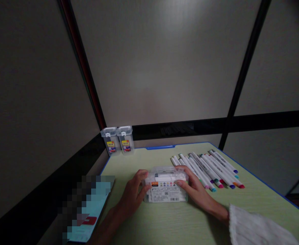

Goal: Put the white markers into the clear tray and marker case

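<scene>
A clear plastic marker case (166, 192) with a printed white label stands on the table in front of me, gripped from both sides. My left hand (136, 189) closes on its left end, thumb on the front face and fingers at the upper corner. On the right end, my right hand (194, 187) presses its thumb on the front, with its fingers over the top edge. White sticks that look like markers show through the upper part of the case. Just beyond my right hand lie several white markers (205, 166) with coloured ends, spread side by side.
Two lidded clear containers (126, 141) with yellow labels stand at the table's back left corner. A light blue printed item (88, 217), partly pixelated, lies along the left edge. The pale green table (149, 224) has a blue rim, with wall panels behind it.
</scene>
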A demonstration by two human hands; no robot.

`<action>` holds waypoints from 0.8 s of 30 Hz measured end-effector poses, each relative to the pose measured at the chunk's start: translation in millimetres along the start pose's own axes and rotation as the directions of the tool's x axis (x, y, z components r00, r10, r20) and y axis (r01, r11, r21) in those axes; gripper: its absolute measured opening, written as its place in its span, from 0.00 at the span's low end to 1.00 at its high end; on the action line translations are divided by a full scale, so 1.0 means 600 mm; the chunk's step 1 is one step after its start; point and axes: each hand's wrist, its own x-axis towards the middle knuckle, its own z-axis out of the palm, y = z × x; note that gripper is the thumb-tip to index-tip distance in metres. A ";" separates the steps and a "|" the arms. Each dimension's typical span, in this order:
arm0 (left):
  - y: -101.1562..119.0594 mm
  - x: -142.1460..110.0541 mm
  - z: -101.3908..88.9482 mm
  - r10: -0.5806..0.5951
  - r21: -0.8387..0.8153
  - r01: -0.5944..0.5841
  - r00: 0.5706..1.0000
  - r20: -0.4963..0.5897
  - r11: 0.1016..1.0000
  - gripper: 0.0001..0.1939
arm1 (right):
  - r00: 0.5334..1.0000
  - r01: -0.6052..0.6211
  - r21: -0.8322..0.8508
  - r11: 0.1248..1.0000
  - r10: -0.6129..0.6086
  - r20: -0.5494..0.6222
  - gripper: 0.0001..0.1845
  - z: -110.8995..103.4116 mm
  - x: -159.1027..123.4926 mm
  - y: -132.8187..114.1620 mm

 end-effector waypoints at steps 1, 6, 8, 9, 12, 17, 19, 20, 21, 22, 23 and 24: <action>0.000 0.000 0.000 -0.013 -0.012 0.013 1.000 -0.003 1.000 0.12 | 1.000 0.006 0.048 0.999 -0.005 -0.010 0.14 0.000 0.000 0.000; -0.004 0.000 0.001 -0.034 -0.003 0.034 0.999 -0.003 0.999 0.14 | 0.997 0.048 0.245 0.968 -0.033 -0.065 0.14 -0.004 0.002 0.000; -0.006 0.000 0.002 -0.027 0.011 0.027 1.000 -0.010 1.000 0.14 | 0.998 0.050 0.269 0.962 -0.036 -0.058 0.14 -0.005 0.003 0.001; -0.006 0.000 0.002 -0.019 0.016 0.019 1.000 -0.013 1.000 0.14 | 0.998 0.049 0.273 0.961 -0.036 -0.053 0.14 -0.006 0.003 0.002; -0.006 -0.001 0.002 -0.005 0.028 0.005 1.000 -0.009 1.000 0.14 | 0.998 0.050 0.268 0.962 -0.042 -0.036 0.13 -0.008 0.003 0.004; -0.011 -0.002 0.003 0.023 0.019 -0.023 1.000 0.005 1.000 0.14 | 0.992 0.121 0.195 0.973 -0.114 -0.047 0.08 -0.011 0.005 0.005; -0.014 -0.003 0.004 0.044 0.015 -0.044 0.999 0.004 0.999 0.14 | 0.989 0.148 0.174 0.974 -0.141 -0.049 0.07 -0.012 0.006 0.006; -0.016 -0.004 0.004 0.046 0.016 -0.046 0.999 0.004 0.999 0.14 | 0.988 0.155 0.164 0.974 -0.149 -0.044 0.06 -0.012 0.007 0.007; -0.017 -0.004 0.005 0.045 0.016 -0.045 0.999 0.002 0.999 0.14 | 0.988 0.156 0.153 0.976 -0.152 -0.037 0.06 -0.013 0.007 0.008; -0.019 -0.005 0.005 0.043 0.016 -0.043 0.999 0.000 0.999 0.15 | 0.988 0.153 0.140 0.978 -0.151 -0.029 0.05 -0.014 0.006 0.009; -0.020 -0.005 0.005 0.040 0.014 -0.040 0.999 0.003 0.999 0.15 | 0.988 0.151 0.126 0.980 -0.150 -0.020 0.05 -0.014 0.006 0.011; -0.021 -0.006 0.005 0.038 0.014 -0.038 0.999 0.004 0.999 0.15 | 0.988 0.152 0.107 0.983 -0.152 -0.012 0.05 -0.015 0.005 0.012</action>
